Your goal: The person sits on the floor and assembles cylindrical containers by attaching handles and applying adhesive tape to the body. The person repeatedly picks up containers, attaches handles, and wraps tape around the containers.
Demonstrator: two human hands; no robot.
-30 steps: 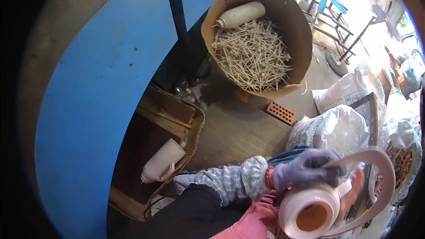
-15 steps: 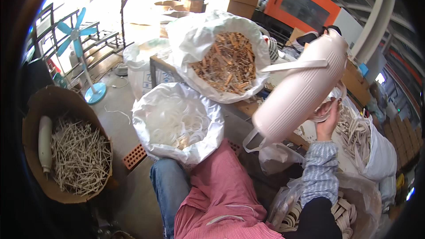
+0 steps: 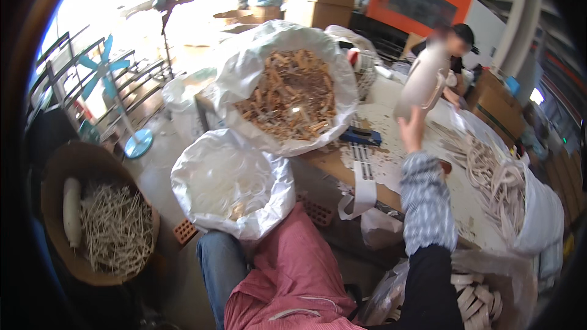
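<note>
My right hand reaches forward over the work table, fingers stretched out and thumb apart. Its fingertips overlap the lower part of a pale pink vacuum jug; whether they touch is blurred. The jug stands slightly tilted at the table's far side, beside another person's hand. Nearer on the table lie a blue-and-black tool and a white strap that hangs over the edge. My left hand is out of view.
A white sack of brown scraps stands ahead, a smaller sack of clear rings before my knees. Pale straps pile at the right, more parts in a bag below. A carton of thin sticks stands left, near a blue fan.
The jug has moved away from me to the table's far side and is more upright. My right hand has come off its handle side and opened. The other person now shows more.
</note>
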